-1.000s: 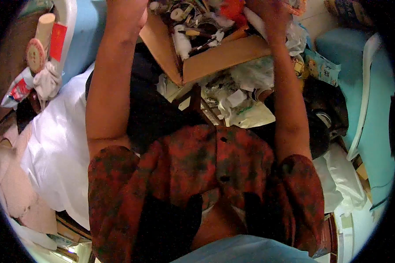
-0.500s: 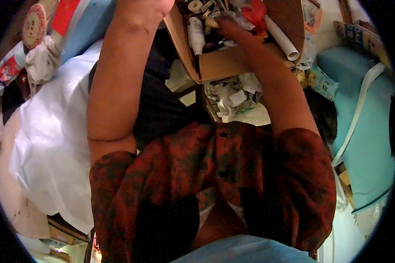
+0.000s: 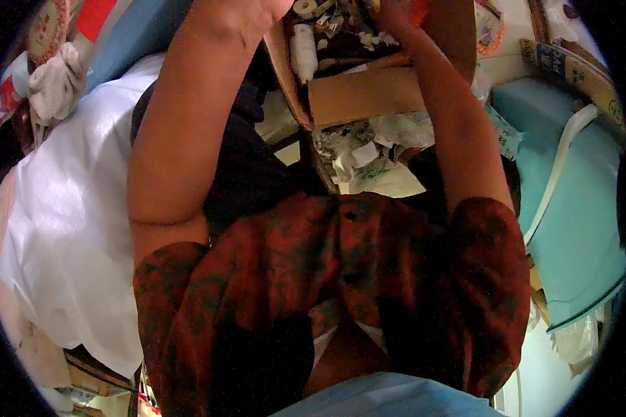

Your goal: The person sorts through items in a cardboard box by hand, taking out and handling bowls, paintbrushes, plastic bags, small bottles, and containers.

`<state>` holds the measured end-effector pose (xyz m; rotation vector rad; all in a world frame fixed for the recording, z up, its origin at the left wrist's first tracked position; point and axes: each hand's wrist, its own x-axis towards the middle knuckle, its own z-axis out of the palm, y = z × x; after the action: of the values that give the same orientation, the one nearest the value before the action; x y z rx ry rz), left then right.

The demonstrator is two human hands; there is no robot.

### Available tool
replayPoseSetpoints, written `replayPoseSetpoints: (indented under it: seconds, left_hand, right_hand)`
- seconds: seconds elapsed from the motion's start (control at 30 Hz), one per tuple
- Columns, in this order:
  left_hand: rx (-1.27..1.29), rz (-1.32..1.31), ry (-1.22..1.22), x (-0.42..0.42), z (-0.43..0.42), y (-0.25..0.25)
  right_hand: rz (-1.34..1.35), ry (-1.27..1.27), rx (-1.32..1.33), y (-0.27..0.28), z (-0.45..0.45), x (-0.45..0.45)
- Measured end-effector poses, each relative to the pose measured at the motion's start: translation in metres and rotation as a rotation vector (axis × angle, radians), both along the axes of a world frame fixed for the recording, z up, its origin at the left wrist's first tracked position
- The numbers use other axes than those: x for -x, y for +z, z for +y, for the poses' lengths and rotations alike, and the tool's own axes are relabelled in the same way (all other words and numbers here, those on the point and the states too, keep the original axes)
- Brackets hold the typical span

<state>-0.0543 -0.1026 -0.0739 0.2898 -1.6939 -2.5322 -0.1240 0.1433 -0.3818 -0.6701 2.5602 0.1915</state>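
While the right hand [image 3: 398,15] reaches in | cardboard box [image 3: 365,96]: brown, open, cluttered

The box [image 3: 365,97] is matt brown cardboard, its flap flat and fairly smooth. The bottle [image 3: 303,54] in it looks like smooth white plastic with a soft sheen. Thin, crinkled clear plastic forms the bag [image 3: 407,128], which catches glossy highlights. The shirt [image 3: 292,243] is matt patterned cloth, the trousers [image 3: 250,167] plain dark cloth. The white cover [image 3: 83,208] has a satiny shine over its creases; the bunched rag [image 3: 54,82] is rough, dull cloth
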Motion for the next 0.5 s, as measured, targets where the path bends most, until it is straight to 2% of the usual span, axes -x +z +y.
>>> replayPoseSetpoints:
  seconds: [0.13, 0.17, 0.23, 0.27, 0.33, 0.43, 0.5]
  left_hand:
    - [-0.029, 0.003, -0.008, 0.003, 0.0, 0.002]
    - [-0.018, -0.004, -0.005, 0.002, 0.001, 0.004]
    - [-0.02, -0.009, 0.0, 0.002, 0.0, 0.005]
    - [-0.022, -0.011, 0.002, 0.002, 0.0, 0.005]
    - [-0.036, -0.016, 0.008, 0.003, -0.002, 0.004]
    - [-0.044, -0.013, 0.025, 0.003, -0.003, 0.008]
    - [-0.049, -0.015, 0.027, 0.004, -0.002, 0.008]
  right_hand:
    - [-0.264, -0.121, 0.095, 0.026, -0.005, -0.029]
    - [-0.324, -0.057, 0.118, 0.027, -0.004, -0.037]
    - [-0.375, -0.017, 0.22, -0.004, 0.007, -0.052]
    - [-0.367, -0.041, 0.298, -0.041, 0.024, -0.059]
    - [-0.391, -0.035, 0.279, -0.044, 0.021, -0.058]
    - [-0.448, 0.074, 0.115, -0.025, 0.017, -0.069]
    - [-0.54, 0.076, 0.192, -0.018, 0.016, -0.071]
